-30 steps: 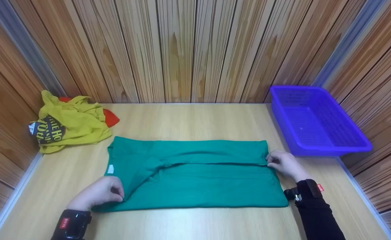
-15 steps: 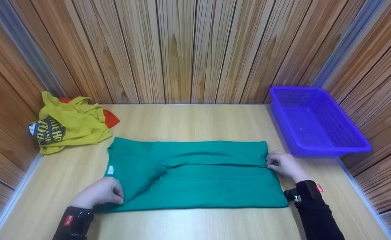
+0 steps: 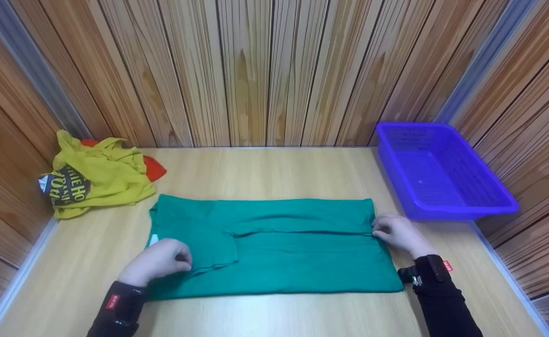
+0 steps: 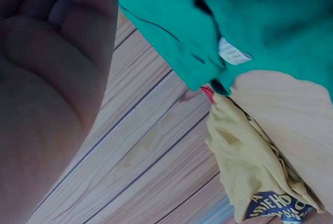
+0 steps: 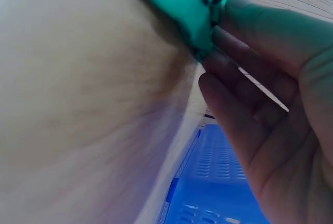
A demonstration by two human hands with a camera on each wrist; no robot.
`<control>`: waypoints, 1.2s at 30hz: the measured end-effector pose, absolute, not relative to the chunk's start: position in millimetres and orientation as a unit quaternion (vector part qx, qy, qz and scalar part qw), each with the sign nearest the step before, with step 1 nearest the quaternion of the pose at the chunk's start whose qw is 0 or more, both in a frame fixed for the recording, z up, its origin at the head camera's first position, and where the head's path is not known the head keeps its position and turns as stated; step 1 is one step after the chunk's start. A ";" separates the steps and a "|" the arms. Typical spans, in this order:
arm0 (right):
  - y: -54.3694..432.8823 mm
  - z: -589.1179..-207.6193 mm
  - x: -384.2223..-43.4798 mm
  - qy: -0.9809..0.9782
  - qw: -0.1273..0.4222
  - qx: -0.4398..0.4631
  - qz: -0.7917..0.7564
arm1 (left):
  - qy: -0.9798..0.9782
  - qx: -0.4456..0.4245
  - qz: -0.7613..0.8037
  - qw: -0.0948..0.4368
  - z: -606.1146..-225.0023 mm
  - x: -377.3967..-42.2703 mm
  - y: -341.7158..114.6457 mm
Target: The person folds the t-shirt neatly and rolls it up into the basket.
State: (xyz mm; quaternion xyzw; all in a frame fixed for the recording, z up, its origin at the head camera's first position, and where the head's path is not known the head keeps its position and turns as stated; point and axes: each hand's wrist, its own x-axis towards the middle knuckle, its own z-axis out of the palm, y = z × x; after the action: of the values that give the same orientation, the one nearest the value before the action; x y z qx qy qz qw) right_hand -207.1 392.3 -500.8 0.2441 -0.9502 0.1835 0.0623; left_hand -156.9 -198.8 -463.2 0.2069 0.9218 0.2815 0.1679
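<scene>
A green T-shirt [image 3: 302, 262] lies folded lengthwise on the table, its white neck label [image 4: 232, 52] at the left end. My left hand [image 3: 159, 260] is over the neck end and pinches the edge of a folded-over sleeve flap [image 3: 213, 252]. In the left wrist view the fingertips are out of frame; only the palm shows. At the opposite end, my right hand [image 3: 400, 234] pinches the hem, with thumb and fingers on the green cloth in the right wrist view.
A yellow garment [image 3: 110, 178] with dark print is heaped at the back left, with red cloth [image 3: 154, 168] partly under it. A purple plastic basket [image 3: 461, 210] stands at the back right, near my right hand. Wood-patterned walls [image 3: 251, 70] enclose the table.
My left hand has moved up and to the right, carrying the sleeve edge from near the shirt's front edge back over the body. My right hand stays at the hem.
</scene>
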 end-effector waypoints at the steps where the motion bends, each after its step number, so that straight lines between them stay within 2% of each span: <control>1: 390.7 -499.8 -207.1 -0.952 0.062 0.237 0.182 | 0.926 0.201 0.278 0.159 -462.9 -156.4 -196.9; 6: 379.4 -496.4 -209.4 -0.958 0.082 0.205 0.182 | 0.948 0.157 0.251 0.119 -463.8 -151.5 -186.2; 11: 363.1 -496.2 -212.0 -0.953 0.100 0.229 0.172 | 0.965 0.122 0.215 0.082 -467.7 -145.3 -174.5; 14: 353.6 -499.0 -211.4 -0.950 0.070 0.251 0.170 | 0.971 0.110 0.200 0.076 -469.4 -141.2 -168.3; 20: 341.9 -501.8 -206.0 -0.948 -0.026 0.263 0.178 | 0.976 0.116 0.176 0.060 -473.3 -131.0 -157.2; 25: 342.7 -499.1 -202.6 -0.949 -0.074 0.256 0.166 | 0.977 0.128 0.165 0.052 -476.5 -124.7 -146.8; 31: 345.3 -499.2 -203.6 -0.950 -0.100 0.255 0.151 | 0.982 0.122 0.139 0.046 -482.1 -126.6 -138.0; 36: 346.6 -499.6 -209.1 -0.953 -0.095 0.247 0.150 | 0.984 0.128 0.122 0.008 -486.3 -134.9 -133.6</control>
State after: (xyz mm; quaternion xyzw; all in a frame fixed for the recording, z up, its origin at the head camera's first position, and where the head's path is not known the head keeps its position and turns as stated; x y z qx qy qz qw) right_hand -209.1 346.6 -499.6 0.2466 -0.9528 0.1496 -0.0950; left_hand -134.9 -133.6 -486.3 0.1282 0.9842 0.1219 0.0077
